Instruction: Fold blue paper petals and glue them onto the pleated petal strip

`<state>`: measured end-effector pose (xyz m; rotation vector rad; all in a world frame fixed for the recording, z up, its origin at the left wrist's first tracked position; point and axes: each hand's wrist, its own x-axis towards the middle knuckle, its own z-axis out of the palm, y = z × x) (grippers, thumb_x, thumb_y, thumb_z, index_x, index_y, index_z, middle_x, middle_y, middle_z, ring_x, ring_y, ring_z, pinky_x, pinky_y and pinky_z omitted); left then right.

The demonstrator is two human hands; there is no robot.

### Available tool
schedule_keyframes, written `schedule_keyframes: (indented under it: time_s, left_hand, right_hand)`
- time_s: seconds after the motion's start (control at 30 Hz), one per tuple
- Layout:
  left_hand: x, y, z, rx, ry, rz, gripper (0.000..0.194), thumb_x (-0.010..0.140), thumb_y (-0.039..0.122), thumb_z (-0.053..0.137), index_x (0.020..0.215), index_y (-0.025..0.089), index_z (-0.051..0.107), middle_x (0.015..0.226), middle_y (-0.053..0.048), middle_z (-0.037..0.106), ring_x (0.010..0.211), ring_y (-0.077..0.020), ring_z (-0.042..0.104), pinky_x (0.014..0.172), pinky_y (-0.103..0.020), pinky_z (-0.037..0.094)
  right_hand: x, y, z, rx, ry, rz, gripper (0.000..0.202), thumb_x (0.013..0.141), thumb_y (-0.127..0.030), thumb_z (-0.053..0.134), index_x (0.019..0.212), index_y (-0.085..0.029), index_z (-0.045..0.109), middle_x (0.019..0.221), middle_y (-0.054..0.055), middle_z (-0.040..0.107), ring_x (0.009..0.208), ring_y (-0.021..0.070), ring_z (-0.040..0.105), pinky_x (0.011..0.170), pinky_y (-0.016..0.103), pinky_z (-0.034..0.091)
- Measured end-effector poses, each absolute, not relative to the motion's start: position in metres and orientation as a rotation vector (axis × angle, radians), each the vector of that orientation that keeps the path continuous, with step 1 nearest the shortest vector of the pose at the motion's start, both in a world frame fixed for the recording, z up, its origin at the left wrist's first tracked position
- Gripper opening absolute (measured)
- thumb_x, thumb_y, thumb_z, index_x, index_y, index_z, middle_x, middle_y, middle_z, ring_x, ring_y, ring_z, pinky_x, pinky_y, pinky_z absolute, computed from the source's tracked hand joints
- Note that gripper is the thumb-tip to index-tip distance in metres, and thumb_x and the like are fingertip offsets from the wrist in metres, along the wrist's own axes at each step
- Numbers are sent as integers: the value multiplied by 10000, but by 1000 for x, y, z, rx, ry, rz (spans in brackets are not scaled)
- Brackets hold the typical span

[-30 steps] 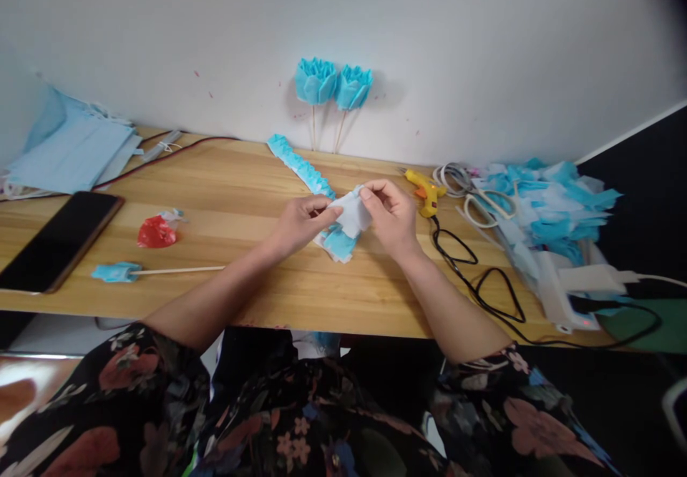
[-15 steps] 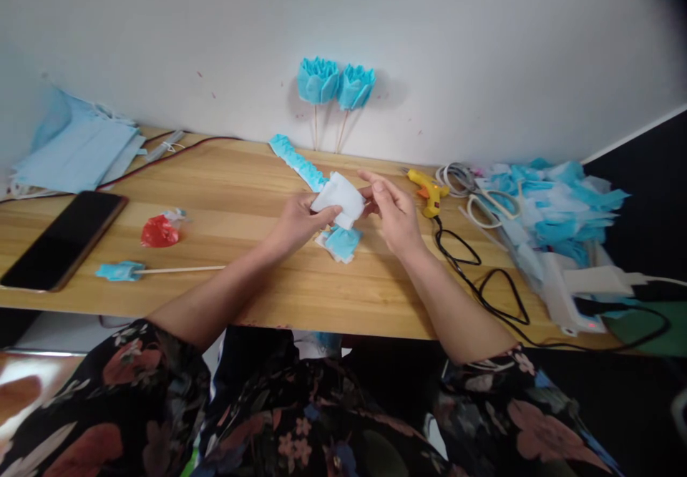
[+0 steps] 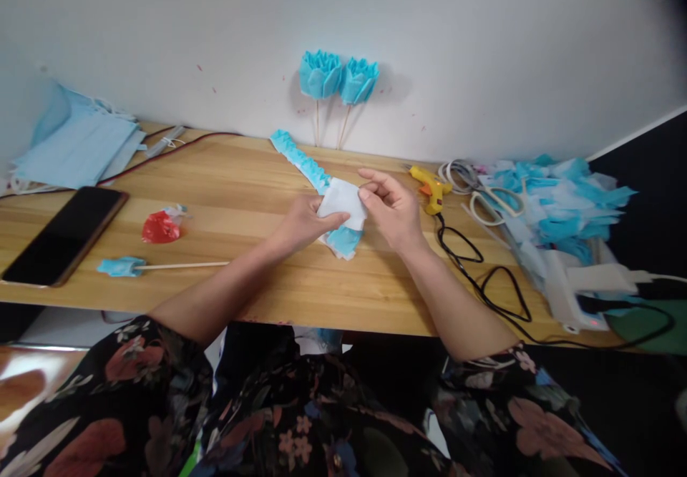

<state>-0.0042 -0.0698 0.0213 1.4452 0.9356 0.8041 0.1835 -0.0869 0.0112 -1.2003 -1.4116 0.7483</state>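
Your L hand point(image 3: 305, 222) pinches the white piece point(image 3: 338, 200), thumb on top, fingers under. Your R hand point(image 3: 396, 209) has its thumb by the right edge; can't tell if it's pinching too. The white piece is b/w your hands, over the middle of the table point(image 3: 230, 176).

Far R, there's a big heap of blue & white scraps point(image 3: 563, 194). Something pale & see-thru shows by it; can't tell if it's a box or bag. Over on the L, the red wrapper point(image 3: 161, 227) is scrunched up; can't tell what's in it.

The white piece covers part of the blue ruffly strip point(image 3: 298, 156), w/ blue bits point(image 3: 345, 241) poking out below. Your L arm hides the end of the stick w/ a blue bud point(image 3: 122, 267). The yellow glue gun point(image 3: 431, 187) is near your R hand, scissors point(image 3: 497, 204) just past it. The phone point(image 3: 65, 237) & masks point(image 3: 80, 146) are far L. Two blue flowers point(image 3: 320, 75) stand by the wall.

Vs. half a sec ago, the white piece has turned a bit & your R thumb is closer to it.
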Motion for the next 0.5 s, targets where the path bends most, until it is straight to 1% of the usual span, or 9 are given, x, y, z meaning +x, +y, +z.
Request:
schedule_keyframes:
  time_s: [0.1,0.17,0.23,0.3,0.37,0.43,0.5]
  left_hand:
    - [-3,-70,22,1449,968,795,83,762,207,737,764,128,715,701,-27,728,608,-121,623,588,-239,510]
    - [-3,-69,23,1455,969,791,75,758,199,736,770,128,715,706,-23,727,615,-119,622,597,-238,510]
    - [-4,-68,24,1447,974,803,92,763,214,738,745,131,702,682,-19,708,606,-116,610,585,-234,497]
    - [-4,-68,24,1431,988,847,130,775,234,738,708,136,683,644,-11,678,586,-108,586,565,-228,471]
    - [-4,-66,23,1421,1000,912,172,783,244,736,669,144,656,610,0,645,564,-96,554,547,-224,443]
    - [-5,-65,21,1407,1002,979,190,785,246,737,654,152,637,592,12,621,549,-88,528,540,-223,427]
    - [-5,-64,20,1384,993,1029,182,787,241,736,663,158,633,589,21,612,544,-83,517,544,-222,427]
  right_hand:
    - [184,-87,11,-1206,-1414,717,344,865,-370,700,1189,-256,721,814,-8,695,681,129,582,648,298,507]
    - [185,-87,11,-1210,-1403,703,350,884,-404,694,1204,-266,721,837,2,717,706,144,611,673,316,536]
    - [186,-86,10,-1197,-1378,720,401,912,-475,668,1262,-283,699,931,32,754,791,175,665,712,343,574]
    - [188,-84,10,-1169,-1348,772,481,926,-563,636,1332,-307,658,1071,63,770,909,209,702,748,367,601]
    - [190,-82,9,-1151,-1314,850,535,915,-636,620,1343,-317,645,1141,78,763,978,226,713,759,372,611]
    - [190,-81,8,-1158,-1275,950,555,890,-700,611,1257,-291,688,1085,82,765,952,224,719,745,363,610]
    - [188,-82,8,-1168,-1263,1063,579,860,-760,594,1087,-247,737,977,81,756,894,216,714,728,351,604]
